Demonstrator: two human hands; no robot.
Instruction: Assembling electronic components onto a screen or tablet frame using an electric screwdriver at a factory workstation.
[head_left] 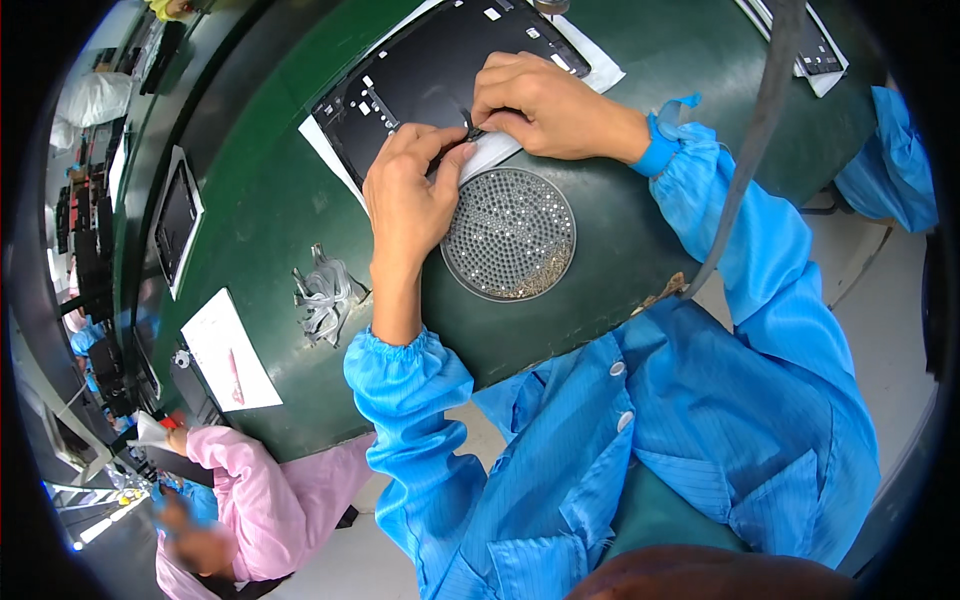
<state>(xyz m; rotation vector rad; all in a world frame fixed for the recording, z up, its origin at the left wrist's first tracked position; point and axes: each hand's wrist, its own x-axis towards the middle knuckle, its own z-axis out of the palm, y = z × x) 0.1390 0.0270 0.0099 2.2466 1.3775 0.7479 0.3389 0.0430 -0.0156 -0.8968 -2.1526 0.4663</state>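
A flat black panel [440, 75] with small white stickers and cut-outs lies on a white sheet [603, 72] on the green table. At the panel's near edge my left hand [412, 188] is closed, thumb and index finger pinched together. Opposite it, my right hand [550, 105] pinches too, its fingertips almost meeting the left ones. A small dark piece [474, 132] shows between the two sets of fingertips; its kind I cannot make out. Just below my hands sits a round grey perforated tray [508, 235], with small shiny bits in its holes and brownish screw-like pieces heaped at its lower right.
A bundle of grey cables [325, 295] lies left of my left forearm. Beyond it are a paper with a pink pen [236, 376] and a framed dark panel [177, 222]. A thick grey cord [745, 170] hangs by my right sleeve. A person in pink [270, 490] sits at lower left.
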